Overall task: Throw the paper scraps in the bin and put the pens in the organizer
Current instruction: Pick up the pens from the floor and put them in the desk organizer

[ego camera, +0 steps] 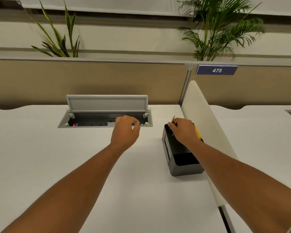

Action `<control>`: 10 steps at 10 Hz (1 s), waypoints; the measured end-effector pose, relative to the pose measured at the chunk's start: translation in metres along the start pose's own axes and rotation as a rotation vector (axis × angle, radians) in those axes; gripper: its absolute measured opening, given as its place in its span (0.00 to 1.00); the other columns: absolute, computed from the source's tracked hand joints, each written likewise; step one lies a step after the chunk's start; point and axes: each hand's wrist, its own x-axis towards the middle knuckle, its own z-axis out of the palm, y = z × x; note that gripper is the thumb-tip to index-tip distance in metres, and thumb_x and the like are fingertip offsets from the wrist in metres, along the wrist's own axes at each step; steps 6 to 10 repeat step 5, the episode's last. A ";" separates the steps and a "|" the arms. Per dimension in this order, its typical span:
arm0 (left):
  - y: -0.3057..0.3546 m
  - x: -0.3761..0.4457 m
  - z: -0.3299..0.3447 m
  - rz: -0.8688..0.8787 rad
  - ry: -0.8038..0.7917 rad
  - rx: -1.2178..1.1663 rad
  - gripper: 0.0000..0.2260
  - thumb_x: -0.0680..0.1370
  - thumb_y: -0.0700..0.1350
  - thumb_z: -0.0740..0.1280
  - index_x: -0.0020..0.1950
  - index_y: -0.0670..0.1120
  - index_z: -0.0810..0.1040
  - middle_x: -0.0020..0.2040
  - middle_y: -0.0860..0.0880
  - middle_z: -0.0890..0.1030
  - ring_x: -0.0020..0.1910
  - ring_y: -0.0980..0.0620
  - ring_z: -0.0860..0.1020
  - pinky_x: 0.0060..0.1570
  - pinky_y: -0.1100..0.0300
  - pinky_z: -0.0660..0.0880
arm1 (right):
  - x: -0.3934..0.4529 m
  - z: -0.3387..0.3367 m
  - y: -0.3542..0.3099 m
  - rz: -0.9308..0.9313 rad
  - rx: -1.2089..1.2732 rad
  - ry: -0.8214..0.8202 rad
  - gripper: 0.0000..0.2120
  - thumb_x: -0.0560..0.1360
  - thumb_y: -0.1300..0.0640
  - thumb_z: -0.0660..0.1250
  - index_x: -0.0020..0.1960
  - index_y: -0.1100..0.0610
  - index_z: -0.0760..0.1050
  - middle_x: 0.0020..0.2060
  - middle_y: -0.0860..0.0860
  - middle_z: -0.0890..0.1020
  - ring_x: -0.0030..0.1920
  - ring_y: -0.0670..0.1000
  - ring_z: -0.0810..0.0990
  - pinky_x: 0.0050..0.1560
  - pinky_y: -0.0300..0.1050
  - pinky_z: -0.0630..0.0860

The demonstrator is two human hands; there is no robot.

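Observation:
A black desk organizer (180, 163) stands on the white desk (57, 157) beside a cream side divider. My right hand (183, 130) is over its far compartment, fingers closed around a bundle of pens (174, 121) whose tips stick up past the fingers; a yellow and red pen (197, 133) shows behind the hand. My left hand (126, 130) hovers over the desk by the front edge of the open cable tray, fingers loosely curled and holding nothing. I see no paper scraps and no bin.
A grey cable tray (106, 121) is sunk in the desk with its lid (107, 103) raised. A tan partition (91, 79) closes the back. The cream divider (207, 125) runs along the right. Plants stand behind the partition.

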 end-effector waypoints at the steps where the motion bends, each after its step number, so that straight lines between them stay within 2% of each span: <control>1: 0.008 -0.001 0.001 0.016 -0.016 0.018 0.08 0.80 0.46 0.65 0.55 0.49 0.82 0.60 0.49 0.80 0.66 0.48 0.69 0.59 0.56 0.68 | -0.003 0.003 0.003 -0.005 -0.052 -0.041 0.17 0.81 0.44 0.60 0.44 0.55 0.75 0.32 0.48 0.75 0.33 0.47 0.74 0.37 0.39 0.66; 2: 0.010 -0.003 -0.002 0.021 -0.023 0.047 0.09 0.80 0.47 0.65 0.56 0.49 0.82 0.60 0.49 0.79 0.67 0.48 0.68 0.61 0.55 0.68 | -0.004 0.001 0.008 -0.002 -0.037 -0.062 0.18 0.79 0.41 0.64 0.55 0.55 0.77 0.44 0.52 0.83 0.38 0.48 0.77 0.40 0.40 0.71; 3: 0.011 -0.008 -0.008 0.011 -0.005 0.068 0.09 0.80 0.47 0.65 0.57 0.48 0.82 0.61 0.48 0.79 0.67 0.47 0.69 0.62 0.54 0.69 | -0.004 -0.007 0.012 -0.022 0.019 -0.069 0.30 0.75 0.39 0.68 0.71 0.52 0.70 0.59 0.54 0.82 0.56 0.57 0.80 0.57 0.51 0.77; 4: 0.014 -0.011 -0.020 0.052 -0.006 0.084 0.09 0.80 0.46 0.65 0.57 0.48 0.81 0.58 0.49 0.80 0.64 0.49 0.70 0.56 0.57 0.69 | -0.006 -0.017 0.008 -0.077 -0.028 0.017 0.32 0.73 0.36 0.69 0.72 0.50 0.69 0.57 0.52 0.81 0.54 0.54 0.81 0.54 0.50 0.78; 5: 0.016 -0.010 -0.034 0.132 0.012 0.087 0.09 0.80 0.46 0.64 0.56 0.48 0.82 0.56 0.49 0.81 0.63 0.50 0.71 0.52 0.60 0.67 | -0.009 -0.022 0.000 -0.128 -0.036 0.095 0.30 0.73 0.35 0.67 0.70 0.49 0.70 0.61 0.51 0.79 0.57 0.53 0.80 0.54 0.49 0.78; 10: 0.016 -0.010 -0.034 0.132 0.012 0.087 0.09 0.80 0.46 0.64 0.56 0.48 0.82 0.56 0.49 0.81 0.63 0.50 0.71 0.52 0.60 0.67 | -0.009 -0.022 0.000 -0.128 -0.036 0.095 0.30 0.73 0.35 0.67 0.70 0.49 0.70 0.61 0.51 0.79 0.57 0.53 0.80 0.54 0.49 0.78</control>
